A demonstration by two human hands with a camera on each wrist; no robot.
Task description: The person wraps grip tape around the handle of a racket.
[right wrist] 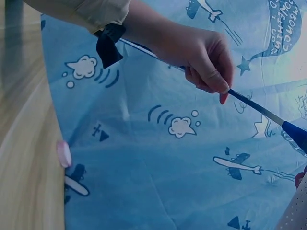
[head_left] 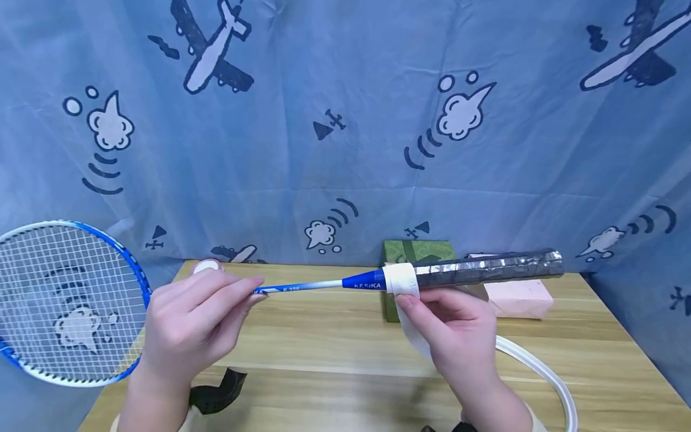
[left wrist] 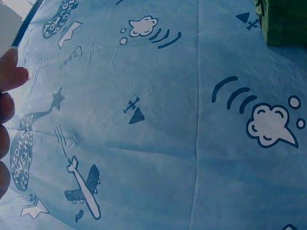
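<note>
My left grip is pinching the thin stick of a blue and white racket. My right grip is pinching a white strip against it, right where the dark, shiny handle is starting. A loose bit of strip is hanging down. I am holding the racket up over the table, and its round, stringy end is sticking out to my left. Past my right grip, a green box and a pink packet are sitting. A blue cloth with planes is hanging behind.
</note>
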